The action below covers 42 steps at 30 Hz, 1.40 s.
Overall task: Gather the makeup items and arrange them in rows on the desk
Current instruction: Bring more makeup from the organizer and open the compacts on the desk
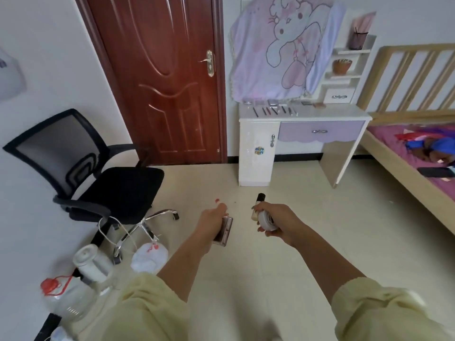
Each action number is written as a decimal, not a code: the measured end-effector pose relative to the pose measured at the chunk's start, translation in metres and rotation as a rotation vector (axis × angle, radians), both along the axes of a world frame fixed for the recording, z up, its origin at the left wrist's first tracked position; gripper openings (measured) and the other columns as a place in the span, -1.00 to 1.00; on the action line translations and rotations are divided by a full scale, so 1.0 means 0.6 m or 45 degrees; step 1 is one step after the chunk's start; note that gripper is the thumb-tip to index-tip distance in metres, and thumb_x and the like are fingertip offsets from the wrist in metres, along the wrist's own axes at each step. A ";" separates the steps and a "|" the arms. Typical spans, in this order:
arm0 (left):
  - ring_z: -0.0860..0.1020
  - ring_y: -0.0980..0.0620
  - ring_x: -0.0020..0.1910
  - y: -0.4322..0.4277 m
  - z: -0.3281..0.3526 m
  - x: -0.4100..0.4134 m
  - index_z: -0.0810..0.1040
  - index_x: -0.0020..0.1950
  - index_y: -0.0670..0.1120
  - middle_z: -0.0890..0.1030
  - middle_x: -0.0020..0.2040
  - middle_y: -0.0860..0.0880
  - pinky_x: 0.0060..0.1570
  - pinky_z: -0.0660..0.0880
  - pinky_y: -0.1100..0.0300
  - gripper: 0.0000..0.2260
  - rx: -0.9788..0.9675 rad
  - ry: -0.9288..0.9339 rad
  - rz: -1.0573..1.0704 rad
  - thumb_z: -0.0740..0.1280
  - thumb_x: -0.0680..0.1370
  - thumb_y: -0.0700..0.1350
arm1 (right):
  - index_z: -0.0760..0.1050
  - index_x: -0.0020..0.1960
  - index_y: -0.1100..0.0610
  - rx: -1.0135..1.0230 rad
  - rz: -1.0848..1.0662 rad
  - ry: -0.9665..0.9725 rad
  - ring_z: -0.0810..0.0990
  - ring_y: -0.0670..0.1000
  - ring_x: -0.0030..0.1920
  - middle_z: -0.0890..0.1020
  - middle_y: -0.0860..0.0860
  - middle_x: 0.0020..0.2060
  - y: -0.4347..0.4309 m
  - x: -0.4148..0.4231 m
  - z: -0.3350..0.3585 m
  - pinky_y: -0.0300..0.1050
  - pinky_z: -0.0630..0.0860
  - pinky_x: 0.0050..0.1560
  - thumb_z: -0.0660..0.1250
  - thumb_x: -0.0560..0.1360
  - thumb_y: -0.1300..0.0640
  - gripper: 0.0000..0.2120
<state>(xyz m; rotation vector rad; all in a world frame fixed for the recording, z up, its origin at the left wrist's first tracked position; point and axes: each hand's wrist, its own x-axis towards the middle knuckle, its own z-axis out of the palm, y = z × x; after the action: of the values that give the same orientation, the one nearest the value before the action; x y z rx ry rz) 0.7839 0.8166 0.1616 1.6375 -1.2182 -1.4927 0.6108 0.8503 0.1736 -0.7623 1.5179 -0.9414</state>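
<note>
Left hand grips a flat pinkish compact, fingers curled round it, low over the floor. Right hand grips a round white case plus a black-capped tube that sticks out of the fist toward 12 o'clock. The counter stands at 1 o'clock from the hands, well apart. Pencils lie in a row on it, with small cases behind them, probably compacts, too blurred to tell. Office chair at 9 o'clock, door at 11, bed at 3.
</note>
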 end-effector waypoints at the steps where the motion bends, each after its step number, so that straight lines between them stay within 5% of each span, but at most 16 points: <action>1: 0.33 0.02 -0.43 -0.041 -0.004 -0.031 0.34 -0.39 -0.03 0.36 -0.47 0.01 -0.36 0.24 0.18 -0.63 0.005 0.005 -0.015 0.19 0.59 0.06 | 0.63 -0.06 0.23 -0.008 -0.019 0.002 0.59 0.06 -0.41 0.61 0.10 -0.31 -0.038 -0.031 -0.001 -0.17 0.44 -0.39 0.37 0.46 0.13 -0.83; 12: 0.44 0.05 -0.42 -0.431 0.005 -0.403 0.56 -0.22 -0.11 0.49 -0.44 0.00 -0.37 0.32 0.24 -0.77 0.019 0.125 -0.090 0.27 0.56 -0.03 | 0.63 0.00 0.27 -0.008 -0.157 0.103 0.58 0.04 -0.40 0.62 0.06 -0.32 -0.407 -0.418 0.031 -0.17 0.44 -0.37 0.36 0.47 0.15 -0.79; 17: 0.52 0.00 -0.22 -0.572 0.010 -0.532 0.63 -0.07 -0.15 0.63 -0.14 -0.09 -0.21 0.40 0.20 -0.78 0.022 0.118 -0.129 0.29 0.56 -0.03 | 0.64 0.01 0.25 0.017 -0.209 0.049 0.58 0.05 -0.39 0.61 0.11 -0.27 -0.528 -0.534 0.024 -0.18 0.44 -0.39 0.35 0.48 0.17 -0.81; 22: 0.44 0.07 -0.35 -0.724 -0.010 -0.649 0.64 -0.25 -0.05 0.56 -0.27 -0.03 -0.31 0.33 0.24 -0.76 -0.010 0.055 -0.248 0.31 0.56 -0.01 | 0.65 -0.02 0.25 0.051 -0.252 0.031 0.58 0.04 -0.38 0.62 0.06 -0.29 -0.665 -0.650 -0.004 -0.18 0.44 -0.38 0.36 0.47 0.15 -0.81; 26: 0.45 0.12 -0.37 -0.864 -0.035 -0.732 0.53 -0.51 0.01 0.66 -0.15 0.01 -0.29 0.34 0.26 -0.61 -0.031 0.071 -0.357 0.35 0.53 0.00 | 0.65 0.02 0.26 0.026 -0.316 0.036 0.59 0.04 -0.37 0.63 0.05 -0.29 -0.800 -0.747 -0.023 -0.18 0.44 -0.37 0.37 0.46 0.15 -0.77; 29: 0.50 0.12 -0.31 -0.982 -0.046 -0.793 0.51 -0.49 -0.02 0.71 -0.05 0.08 -0.25 0.37 0.28 -0.63 -0.006 0.135 -0.457 0.40 0.51 0.02 | 0.63 0.05 0.27 0.040 -0.357 0.025 0.59 0.04 -0.39 0.61 0.07 -0.32 -0.911 -0.812 -0.034 -0.19 0.43 -0.39 0.38 0.45 0.15 -0.75; 34: 0.59 0.13 -0.17 -1.128 -0.039 -0.889 0.57 -0.37 -0.12 0.71 -0.14 0.08 -0.14 0.44 0.32 -0.71 -0.010 0.166 -0.545 0.46 0.45 0.02 | 0.66 -0.01 0.20 0.074 -0.393 0.032 0.60 0.02 -0.38 0.63 0.04 -0.28 -1.047 -0.907 -0.034 -0.19 0.44 -0.38 0.37 0.46 0.17 -0.83; 38: 0.49 0.18 -0.43 -1.229 -0.054 -0.966 0.66 -0.29 -0.16 0.60 -0.38 0.08 -0.29 0.40 0.34 -0.78 0.029 0.140 -0.569 0.50 0.41 -0.02 | 0.67 -0.01 0.17 0.095 -0.443 -0.003 0.59 0.03 -0.38 0.61 0.04 -0.24 -1.145 -0.990 -0.045 -0.17 0.41 -0.36 0.39 0.45 0.17 -0.84; 42: 0.51 0.19 -0.41 -1.309 -0.083 -1.034 0.70 -0.19 -0.13 0.68 -0.30 0.02 -0.33 0.39 0.41 -0.86 0.033 0.096 -0.585 0.49 0.44 -0.06 | 0.65 -0.08 0.20 0.102 -0.391 0.023 0.59 0.05 -0.38 0.64 0.08 -0.19 -1.229 -1.064 -0.063 -0.18 0.39 -0.40 0.41 0.41 0.16 -0.86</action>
<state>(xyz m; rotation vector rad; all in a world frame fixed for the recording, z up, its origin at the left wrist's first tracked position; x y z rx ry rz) 0.1632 0.0314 0.1117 1.3577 -1.6126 -1.8283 -0.0278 0.1132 0.1356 -0.4892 1.7087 -1.0933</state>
